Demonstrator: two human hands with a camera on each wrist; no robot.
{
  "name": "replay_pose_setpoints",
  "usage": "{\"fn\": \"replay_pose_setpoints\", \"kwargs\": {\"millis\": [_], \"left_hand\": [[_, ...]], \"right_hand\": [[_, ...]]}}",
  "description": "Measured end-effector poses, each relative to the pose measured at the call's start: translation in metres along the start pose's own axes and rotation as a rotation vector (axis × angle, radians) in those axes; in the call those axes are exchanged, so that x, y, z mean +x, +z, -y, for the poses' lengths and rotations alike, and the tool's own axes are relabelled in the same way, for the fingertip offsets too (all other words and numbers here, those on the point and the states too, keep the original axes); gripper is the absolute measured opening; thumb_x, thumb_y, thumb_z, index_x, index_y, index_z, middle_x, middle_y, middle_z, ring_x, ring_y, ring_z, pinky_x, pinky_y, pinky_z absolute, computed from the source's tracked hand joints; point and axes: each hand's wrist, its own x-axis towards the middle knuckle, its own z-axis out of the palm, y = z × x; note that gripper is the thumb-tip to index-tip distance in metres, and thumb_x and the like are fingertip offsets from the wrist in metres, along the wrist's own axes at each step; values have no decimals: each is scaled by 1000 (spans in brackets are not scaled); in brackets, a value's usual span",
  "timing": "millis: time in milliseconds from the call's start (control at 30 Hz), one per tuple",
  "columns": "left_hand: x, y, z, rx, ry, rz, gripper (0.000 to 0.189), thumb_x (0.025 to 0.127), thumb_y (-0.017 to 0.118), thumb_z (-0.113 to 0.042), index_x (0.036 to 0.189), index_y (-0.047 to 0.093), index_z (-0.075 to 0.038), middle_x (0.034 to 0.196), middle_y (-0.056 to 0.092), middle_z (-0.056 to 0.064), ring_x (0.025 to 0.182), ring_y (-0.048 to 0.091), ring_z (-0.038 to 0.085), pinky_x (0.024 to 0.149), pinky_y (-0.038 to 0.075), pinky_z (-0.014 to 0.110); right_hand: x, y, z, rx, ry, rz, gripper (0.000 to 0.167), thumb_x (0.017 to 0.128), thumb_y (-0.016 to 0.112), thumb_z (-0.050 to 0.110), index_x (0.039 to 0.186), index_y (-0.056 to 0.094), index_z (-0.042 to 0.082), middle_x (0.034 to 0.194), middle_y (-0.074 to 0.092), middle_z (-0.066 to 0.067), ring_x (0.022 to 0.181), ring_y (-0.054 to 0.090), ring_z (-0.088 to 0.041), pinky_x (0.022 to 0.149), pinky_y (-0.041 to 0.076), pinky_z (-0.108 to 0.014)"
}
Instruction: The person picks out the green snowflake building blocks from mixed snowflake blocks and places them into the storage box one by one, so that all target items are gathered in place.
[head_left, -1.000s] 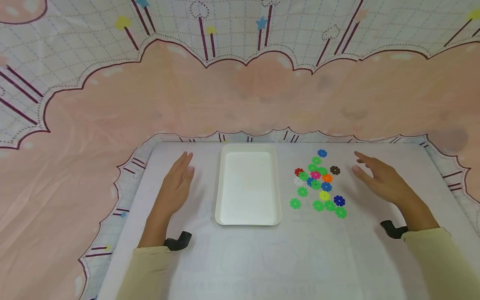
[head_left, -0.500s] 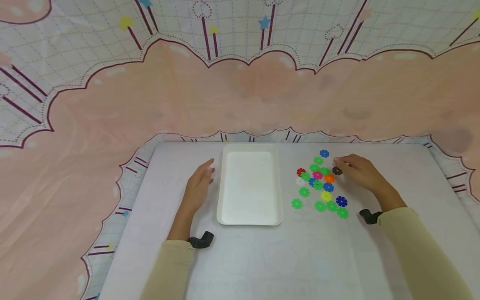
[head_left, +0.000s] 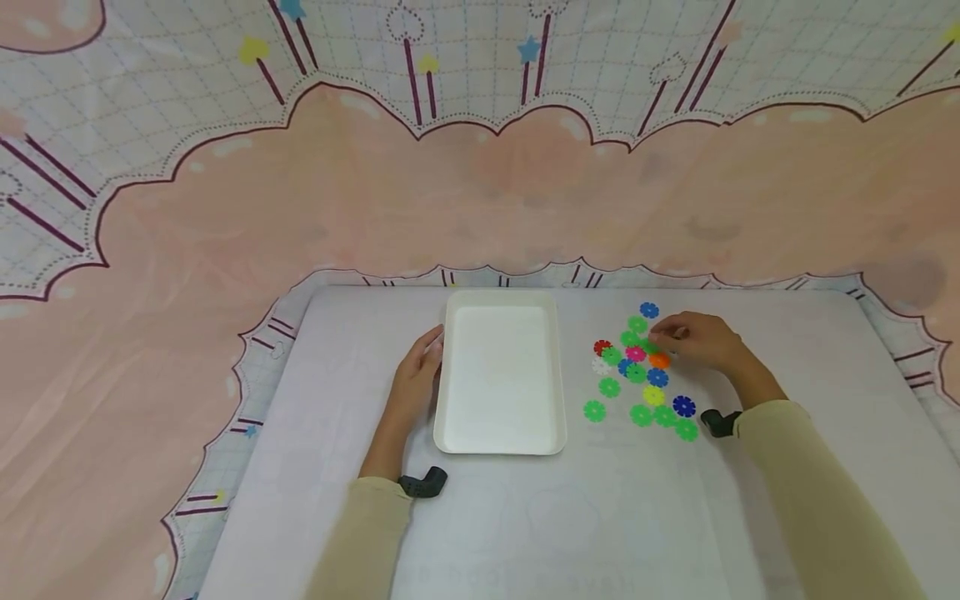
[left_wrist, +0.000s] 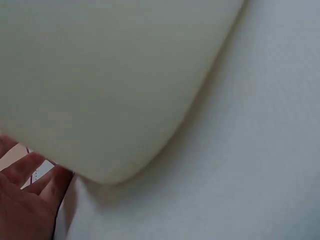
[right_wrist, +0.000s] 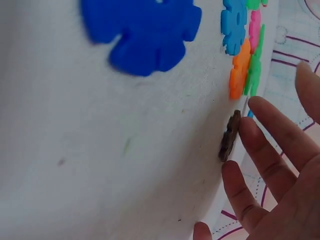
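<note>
Hand R [head_left: 705, 340]: fingers spread, not clenched; tips right at brown disc [right_wrist: 230, 136], thumb held apart in R wrist view. No pinch seen; contact likely, but can't confirm from my end. Hand L [head_left: 414, 379]: fingers loose & extended at L long side of white tray [head_left: 498, 375], on or just by its rim; whether any tuck underneath, I can't tell.

Brown disc: on table [head_left: 487, 517], R side of the scatter, approx. beneath hand R. Orange disc [head_left: 659, 360] near it; dark-blue disc [head_left: 684, 406] closer to wearer. Green discs [head_left: 611, 387] spread thru the group, some overlapping others. Tray sits between hand L & the discs.

Handling (my est.): disc prob. plastic, v. light, stiff w/ slight flex, not fragile. Thin & smooth-faced, so slippery & awkward to lift from flat. I'd take opp. edges, thumb vs. index, notches for purchase. Tray prob. light, semi-rigid; I'd hold by long rim.

Beyond table: patterned cloth [head_left: 480, 192], peach scallops & stars.
</note>
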Motion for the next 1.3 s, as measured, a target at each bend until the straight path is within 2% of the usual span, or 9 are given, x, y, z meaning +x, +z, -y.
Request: {"fn": "replay_pose_setpoints", "kwargs": {"millis": [133, 300, 467, 567, 767, 1033, 1300], "left_hand": [[-1, 0, 6, 6, 23, 14, 49, 107, 49, -45, 154, 45, -30, 145, 59, 15, 126, 62, 33, 102, 53, 52], [-2, -1, 9, 12, 54, 32, 49, 107, 52, -39, 154, 45, -28, 151, 54, 15, 133, 58, 32, 105, 52, 53], [1, 0, 13, -25, 90, 68, 49, 107, 55, -23, 155, 44, -22, 153, 52, 16, 136, 56, 33, 107, 51, 53], [3, 0, 14, -23, 104, 82, 51, 106, 57, -20, 155, 44, -19, 153, 51, 17, 138, 54, 34, 108, 50, 54], [0, -1, 12, 10, 90, 68, 50, 106, 57, -19, 155, 44, -17, 157, 48, 15, 141, 51, 34, 110, 48, 55], [-1, -1, 14, 23, 69, 75, 50, 106, 56, -23, 155, 44, -21, 156, 48, 13, 140, 52, 32, 110, 49, 54], [-2, -2, 13, 26, 92, 95, 52, 105, 58, -17, 155, 43, -19, 153, 50, 16, 128, 60, 39, 98, 56, 52]], "right_hand": [[4, 0, -1, -19, 2, 22, 51, 95, 67, 49, 130, 67, 12, 126, 64, -19, 119, 53, -42, 99, 47, -65], [6, -1, -3, 7, 10, 45, 48, 92, 73, 44, 129, 67, 14, 125, 63, -18, 119, 53, -41, 100, 44, -69], [4, -3, -1, 23, 12, 29, 45, 90, 78, 38, 124, 68, 12, 122, 66, -19, 117, 55, -42, 98, 26, -87], [4, -4, -1, 17, 6, 15, 43, 90, 78, 35, 123, 69, 10, 122, 67, -19, 116, 56, -42, 95, 21, -91], [10, -2, 1, 8, -10, 5, 39, 90, 78, 33, 121, 68, 11, 121, 69, -16, 114, 57, -39, 96, 32, -80], [7, -3, 4, 25, -17, -12, 29, 91, 78, 26, 114, 69, 11, 105, 70, -14, 100, 60, -33, 86, 52, -50], [5, -5, 9, 35, -25, -44, 28, 91, 78, 25, 113, 71, 10, 98, 70, -12, 90, 61, -28, 73, 54, -34]]}}
